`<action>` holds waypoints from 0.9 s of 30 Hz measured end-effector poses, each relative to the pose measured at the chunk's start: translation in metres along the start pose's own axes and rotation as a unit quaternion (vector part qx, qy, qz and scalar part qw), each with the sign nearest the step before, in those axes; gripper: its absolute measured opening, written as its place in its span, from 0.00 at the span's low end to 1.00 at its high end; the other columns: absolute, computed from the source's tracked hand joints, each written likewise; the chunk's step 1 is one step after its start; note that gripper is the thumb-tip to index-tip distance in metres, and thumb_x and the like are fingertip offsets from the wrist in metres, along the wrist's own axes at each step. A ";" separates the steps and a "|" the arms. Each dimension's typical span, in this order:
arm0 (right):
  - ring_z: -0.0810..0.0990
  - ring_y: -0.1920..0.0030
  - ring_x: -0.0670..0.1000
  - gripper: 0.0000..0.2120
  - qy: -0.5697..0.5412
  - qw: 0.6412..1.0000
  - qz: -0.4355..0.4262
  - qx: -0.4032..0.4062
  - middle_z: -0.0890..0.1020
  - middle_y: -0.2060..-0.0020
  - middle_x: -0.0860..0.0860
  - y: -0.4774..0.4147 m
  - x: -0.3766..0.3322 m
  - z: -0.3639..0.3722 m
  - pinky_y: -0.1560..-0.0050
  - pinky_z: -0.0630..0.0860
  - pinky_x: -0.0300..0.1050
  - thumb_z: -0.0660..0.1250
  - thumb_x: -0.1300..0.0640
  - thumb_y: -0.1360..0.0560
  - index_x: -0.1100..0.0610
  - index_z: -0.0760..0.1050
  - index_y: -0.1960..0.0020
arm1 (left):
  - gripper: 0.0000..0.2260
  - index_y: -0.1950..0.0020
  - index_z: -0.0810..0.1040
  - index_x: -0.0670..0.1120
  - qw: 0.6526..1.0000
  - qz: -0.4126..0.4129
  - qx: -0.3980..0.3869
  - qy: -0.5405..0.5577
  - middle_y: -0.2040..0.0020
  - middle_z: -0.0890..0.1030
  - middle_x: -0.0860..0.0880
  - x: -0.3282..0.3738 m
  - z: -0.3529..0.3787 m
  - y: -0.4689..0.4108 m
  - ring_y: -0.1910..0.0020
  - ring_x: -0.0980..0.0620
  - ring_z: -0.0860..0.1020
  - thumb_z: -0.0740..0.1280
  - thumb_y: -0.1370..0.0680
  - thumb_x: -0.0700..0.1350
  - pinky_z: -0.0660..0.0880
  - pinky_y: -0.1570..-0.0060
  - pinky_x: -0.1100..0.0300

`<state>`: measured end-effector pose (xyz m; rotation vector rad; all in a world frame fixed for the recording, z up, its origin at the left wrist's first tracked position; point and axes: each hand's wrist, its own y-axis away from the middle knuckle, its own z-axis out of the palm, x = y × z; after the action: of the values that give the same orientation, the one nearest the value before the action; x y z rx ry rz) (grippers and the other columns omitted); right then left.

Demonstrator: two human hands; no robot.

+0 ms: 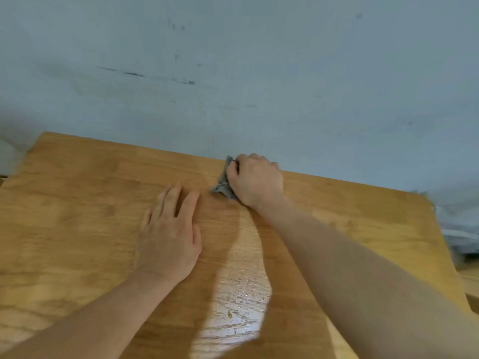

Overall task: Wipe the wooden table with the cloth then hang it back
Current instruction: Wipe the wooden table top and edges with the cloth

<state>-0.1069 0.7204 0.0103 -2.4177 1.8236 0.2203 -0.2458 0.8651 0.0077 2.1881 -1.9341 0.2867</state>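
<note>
Wooden table (77, 216), light brown grain, far edge butts against the wall (233, 73). Grey cloth (223, 186) bunched on the top near that far edge, right hand (255, 178) gripping it and pressing it down. Left hand (168, 237) flat on the wood, palm down, fingers straight, just left of the cloth and apart from it. Glossy wet streak (241, 281) with droplets between the forearms, running toward the near edge.

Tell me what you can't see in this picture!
- Cloth: head view, mostly under the right hand; its size and shape are hidden.
- Table: head view, near edge cut off by the picture's bottom.
- Grey thing at right: head view, blurred and cut by the edge; cannot tell what it is.
- Hanging place for the cloth: none in view.
</note>
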 end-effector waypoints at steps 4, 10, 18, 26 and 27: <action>0.72 0.60 0.55 0.20 0.043 0.991 0.126 0.011 0.78 0.60 0.53 0.032 0.095 -0.019 0.52 0.68 0.52 0.49 0.47 0.20 0.56 0.74 0.57 | 0.25 0.24 0.58 0.52 1.000 0.002 -0.029 -0.009 0.22 0.57 0.45 0.001 -0.005 0.002 0.23 0.46 0.53 0.51 0.22 0.49 0.52 0.27 0.49; 0.77 0.50 0.60 0.21 0.031 0.989 0.139 0.031 0.80 0.52 0.58 0.022 0.053 -0.010 0.43 0.69 0.56 0.49 0.49 0.20 0.57 0.77 0.54 | 0.25 0.24 0.60 0.47 0.999 0.036 -0.012 -0.029 0.23 0.59 0.43 -0.002 -0.001 0.000 0.24 0.43 0.55 0.53 0.21 0.48 0.54 0.27 0.46; 0.76 0.41 0.56 0.20 -0.028 0.999 -0.001 0.024 0.79 0.43 0.52 0.026 0.035 0.002 0.30 0.59 0.62 0.49 0.48 0.19 0.53 0.77 0.41 | 0.27 0.22 0.55 0.45 0.995 0.018 -0.042 -0.090 0.22 0.56 0.42 0.024 0.001 0.002 0.23 0.43 0.52 0.55 0.22 0.38 0.54 0.26 0.46; 0.77 0.46 0.57 0.23 0.027 0.989 0.147 0.016 0.80 0.52 0.53 0.070 0.230 -0.040 0.32 0.59 0.64 0.46 0.47 0.20 0.54 0.78 0.52 | 0.26 0.21 0.46 0.50 0.982 0.174 -0.079 -0.011 0.21 0.45 0.47 0.217 0.049 0.039 0.23 0.49 0.41 0.47 0.20 0.48 0.40 0.25 0.48; 0.76 0.46 0.58 0.22 0.033 0.987 0.159 0.016 0.80 0.53 0.54 0.075 0.250 -0.043 0.32 0.60 0.64 0.46 0.47 0.20 0.54 0.78 0.52 | 0.27 0.21 0.48 0.49 0.979 0.191 -0.076 0.000 0.21 0.46 0.47 0.244 0.061 0.047 0.22 0.48 0.42 0.46 0.20 0.50 0.41 0.25 0.47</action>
<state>-0.1090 0.4559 0.0087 -2.1243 2.2189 0.1340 -0.2627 0.6103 0.0181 1.7125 -2.2856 0.1882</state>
